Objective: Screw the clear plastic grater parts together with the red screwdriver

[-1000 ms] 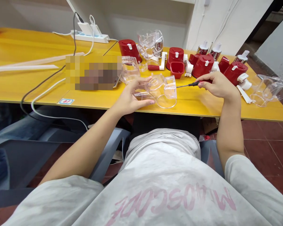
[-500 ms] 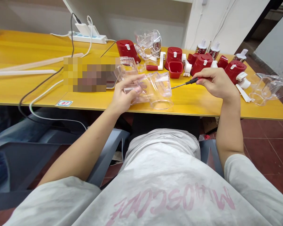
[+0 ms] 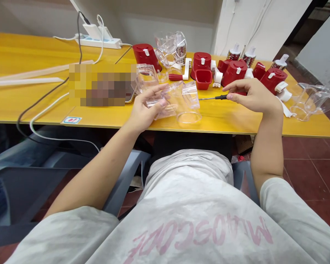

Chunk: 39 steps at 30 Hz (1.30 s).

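My left hand (image 3: pixel 144 110) grips a clear plastic housing (image 3: pixel 181 102) near the front edge of the yellow table (image 3: pixel 44 106); its round opening faces down and forward. My right hand (image 3: pixel 253 96) pinches a small screwdriver (image 3: pixel 213 98) with a black and red handle. The thin shaft points left, and its tip sits just right of the housing, close to its side.
Behind the housing lie several red plastic parts (image 3: pixel 203 71), white cranks and more clear housings (image 3: pixel 170 47). Two clear pieces (image 3: pixel 310 102) rest at the right end. A white power strip (image 3: pixel 97 40) with cables sits far left, beside a blurred patch (image 3: pixel 103 84).
My left hand has rolled the clear housing so its round opening now faces down. The screwdriver has levelled out, its tip staying just right of the housing.
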Each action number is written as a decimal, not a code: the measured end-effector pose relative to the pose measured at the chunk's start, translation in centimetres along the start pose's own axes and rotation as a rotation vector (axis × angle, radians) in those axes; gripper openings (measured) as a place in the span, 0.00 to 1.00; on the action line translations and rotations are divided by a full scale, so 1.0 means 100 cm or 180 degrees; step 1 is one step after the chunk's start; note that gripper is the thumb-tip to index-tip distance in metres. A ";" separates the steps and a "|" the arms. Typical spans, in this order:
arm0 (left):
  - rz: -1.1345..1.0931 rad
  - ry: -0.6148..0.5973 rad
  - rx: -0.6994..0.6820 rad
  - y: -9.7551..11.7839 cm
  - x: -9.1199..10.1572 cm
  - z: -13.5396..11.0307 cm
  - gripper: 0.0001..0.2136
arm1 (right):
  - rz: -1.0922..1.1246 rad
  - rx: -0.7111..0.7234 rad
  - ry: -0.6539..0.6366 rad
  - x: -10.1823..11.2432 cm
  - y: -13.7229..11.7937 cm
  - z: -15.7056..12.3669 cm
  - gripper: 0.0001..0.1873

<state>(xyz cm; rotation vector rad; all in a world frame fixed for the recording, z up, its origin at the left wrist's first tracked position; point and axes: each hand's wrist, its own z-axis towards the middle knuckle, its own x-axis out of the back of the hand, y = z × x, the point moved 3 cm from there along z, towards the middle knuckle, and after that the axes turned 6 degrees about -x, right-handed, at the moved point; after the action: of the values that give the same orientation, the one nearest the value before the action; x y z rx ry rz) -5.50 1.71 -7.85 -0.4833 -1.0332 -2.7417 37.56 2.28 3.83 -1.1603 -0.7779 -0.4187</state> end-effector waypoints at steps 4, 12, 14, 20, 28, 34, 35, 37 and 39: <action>-0.0132 -0.0013 0.0105 -0.001 0.001 -0.001 0.42 | 0.0008 -0.0076 -0.0157 -0.001 0.007 0.003 0.09; -0.0213 -0.0061 0.0084 -0.009 0.004 -0.002 0.41 | 0.0147 0.0012 -0.0079 -0.009 0.008 0.006 0.11; -0.0248 -0.0080 0.0097 -0.009 0.004 -0.002 0.41 | 0.0050 0.0089 -0.0010 -0.011 0.008 0.007 0.10; -0.0225 -0.0054 0.0147 -0.010 0.005 -0.002 0.41 | -0.0217 0.0171 -0.0097 -0.012 0.015 0.010 0.11; -0.0257 -0.0133 0.0136 -0.008 0.002 -0.002 0.42 | -0.0618 -0.0389 -0.0682 -0.010 0.021 0.011 0.21; -0.0238 -0.0131 0.0113 -0.003 0.002 -0.002 0.43 | -0.0498 -0.0015 -0.0057 -0.010 0.023 0.012 0.13; -0.0219 -0.0117 0.0089 -0.002 0.001 -0.001 0.43 | -0.0477 0.0012 -0.0006 -0.011 0.024 0.013 0.13; -0.0161 -0.0096 0.0060 -0.001 0.000 0.000 0.45 | -0.0456 0.0030 0.0070 -0.012 0.025 0.015 0.14; -0.0122 -0.0101 0.0055 0.000 -0.002 0.001 0.47 | -0.0435 0.0017 0.0118 -0.013 0.025 0.015 0.14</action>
<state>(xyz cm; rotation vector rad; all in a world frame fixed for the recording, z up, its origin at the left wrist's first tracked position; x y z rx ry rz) -5.29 1.81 -7.85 -0.5112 -1.0837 -2.7647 37.85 4.44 1.55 -1.0951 -0.8283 -0.5501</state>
